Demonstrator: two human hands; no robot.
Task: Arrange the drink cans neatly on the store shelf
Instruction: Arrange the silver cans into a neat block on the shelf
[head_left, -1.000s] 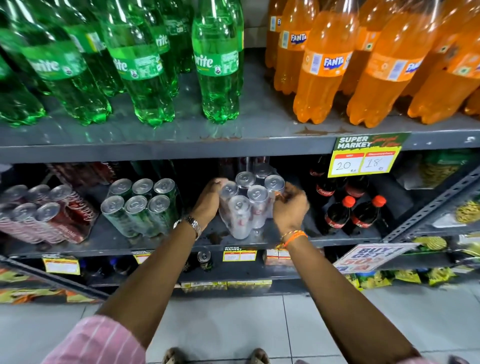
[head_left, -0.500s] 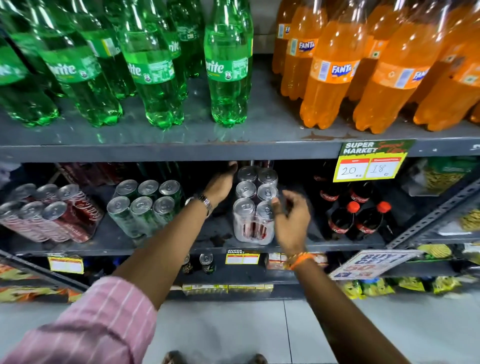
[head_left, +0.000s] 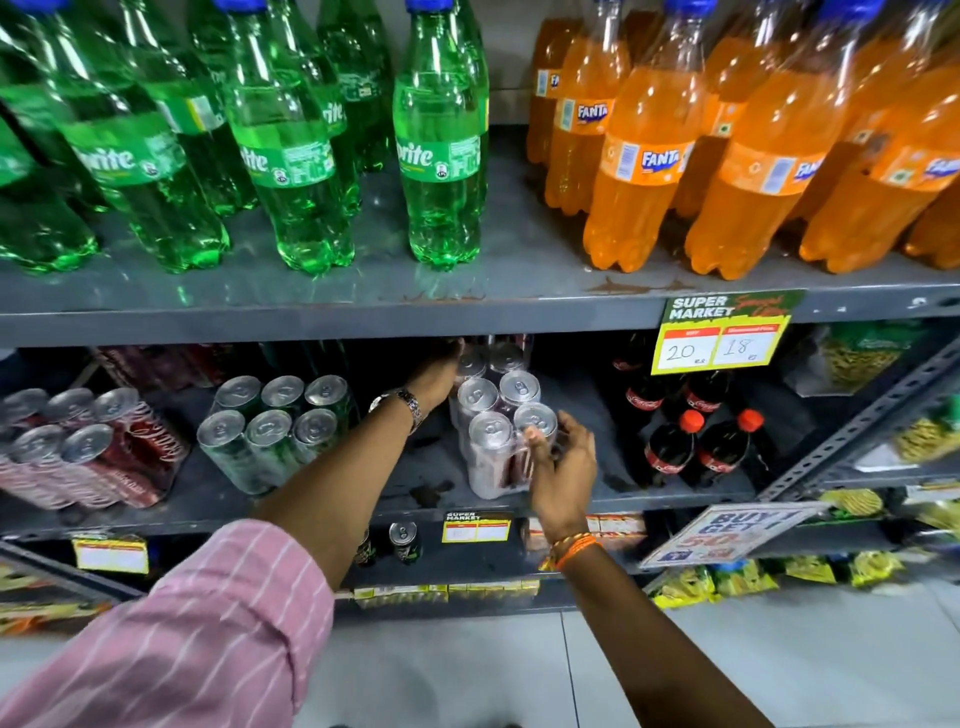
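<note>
Deeper along the can pack (head_left: 496, 415) the left hand (head_left: 439, 371) has been reached, fingers hidden; right hand (head_left: 563, 467) fingers are spread against its front.

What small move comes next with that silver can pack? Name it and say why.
Probably nudge the silver can pack straight back. Its front cans sit near the shelf edge, ahead of the green can pack, with the left hand at its rear and the right hand at its front.
</note>
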